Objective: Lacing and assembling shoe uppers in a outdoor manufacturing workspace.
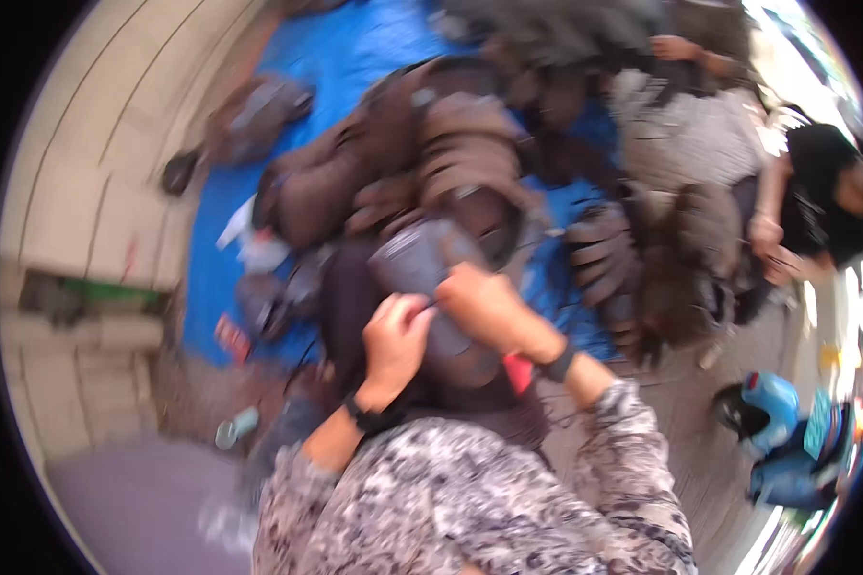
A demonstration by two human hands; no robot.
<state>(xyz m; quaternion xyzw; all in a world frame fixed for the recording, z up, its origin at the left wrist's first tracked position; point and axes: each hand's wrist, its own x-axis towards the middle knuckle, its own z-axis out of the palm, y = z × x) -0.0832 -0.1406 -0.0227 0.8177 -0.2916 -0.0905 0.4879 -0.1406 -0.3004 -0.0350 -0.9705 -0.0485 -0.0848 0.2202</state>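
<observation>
My left hand (396, 347) is closed in a pinch over a dark grey, curved panel (405, 257) lying across my lap. Just to its right, my right hand (484, 305) is also closed, its fingers meeting the left fingertips at a thin dark bit. Motion blur hides what the fingers grip. Beyond the panel lies a brown piece of banded, overlapping segments (465, 144), like costume armour. A larger brown padded piece (307, 196) rests to its left.
A blue tarp (379, 34) spreads beneath the brown pieces. At right, a person in black (815, 182) works beside another ribbed brown piece (604, 254). A pale cup-like thing (237, 428) and a red packet (231, 337) lie at left. Blue items (772, 412) stand at lower right.
</observation>
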